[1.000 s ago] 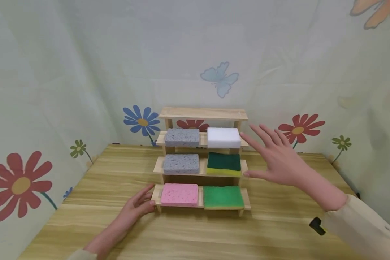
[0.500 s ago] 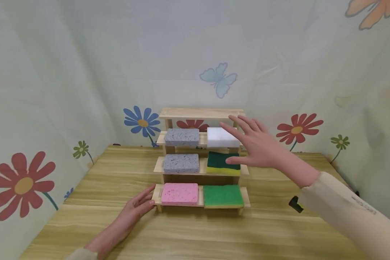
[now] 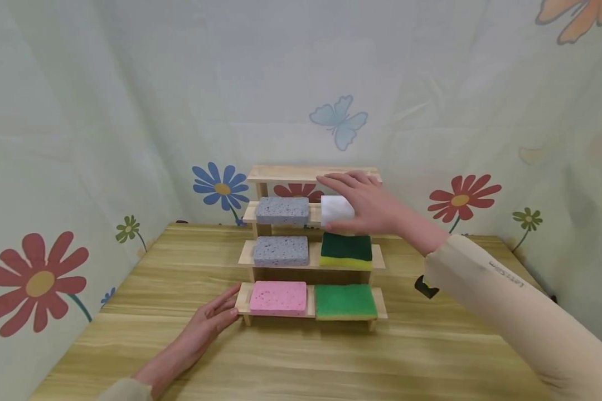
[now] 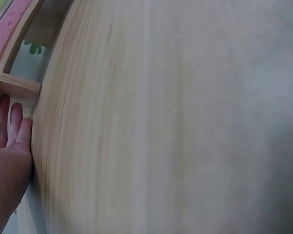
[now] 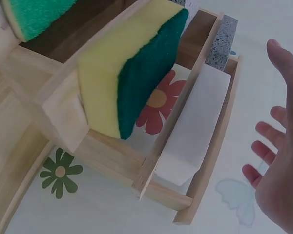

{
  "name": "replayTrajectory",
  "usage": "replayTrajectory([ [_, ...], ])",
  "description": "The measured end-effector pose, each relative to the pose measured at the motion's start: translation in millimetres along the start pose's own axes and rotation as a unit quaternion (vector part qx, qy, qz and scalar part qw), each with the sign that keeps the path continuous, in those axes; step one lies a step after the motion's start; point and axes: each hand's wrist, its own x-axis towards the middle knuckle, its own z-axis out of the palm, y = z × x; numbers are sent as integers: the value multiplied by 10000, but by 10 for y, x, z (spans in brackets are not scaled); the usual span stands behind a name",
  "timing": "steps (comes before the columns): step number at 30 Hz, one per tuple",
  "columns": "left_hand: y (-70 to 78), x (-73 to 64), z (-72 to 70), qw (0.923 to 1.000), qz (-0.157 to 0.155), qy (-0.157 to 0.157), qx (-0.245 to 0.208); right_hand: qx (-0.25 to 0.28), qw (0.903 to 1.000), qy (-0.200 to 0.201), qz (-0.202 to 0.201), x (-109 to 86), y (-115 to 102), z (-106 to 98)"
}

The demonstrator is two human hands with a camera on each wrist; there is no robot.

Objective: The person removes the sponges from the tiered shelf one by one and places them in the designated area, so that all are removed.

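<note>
A wooden tiered rack (image 3: 291, 174) stands on the table with sponges on its lower three tiers. My right hand (image 3: 373, 209) hovers over the white sponge (image 3: 335, 210), fingers spread and covering its right part in the head view. From the right wrist, a gap shows between that hand (image 5: 278, 156) and the white sponge (image 5: 195, 129). My left hand (image 3: 203, 328) is at the left end of the bottom tier, with its thumb and fingertips right at the board. In the left wrist view, its fingers (image 4: 1, 126) reach up straight beside the rack's leg.
Two grey speckled sponges (image 3: 282, 210) sit on the left of the middle tiers. A dark green and yellow scouring sponge (image 3: 346, 250) lies below the white one. The bottom tier bears a pink sponge (image 3: 278, 297) and a green one (image 3: 345, 302). A flowered cloth (image 3: 180, 111) hangs behind.
My right hand has moved left from beside the rack to over the white sponge. The left hand has stayed at the bottom tier, and the sponges have kept their places.
</note>
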Motion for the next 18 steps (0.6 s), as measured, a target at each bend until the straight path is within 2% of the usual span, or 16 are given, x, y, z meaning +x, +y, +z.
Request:
replayTrajectory([
  [10,12,3,-32,9998,-97,9,-165,468,9978,-169,-441,395,-26,97],
  [18,-1,24,-45,9996,-8,-133,-248,1368,9891,-487,-263,552,-27,167],
])
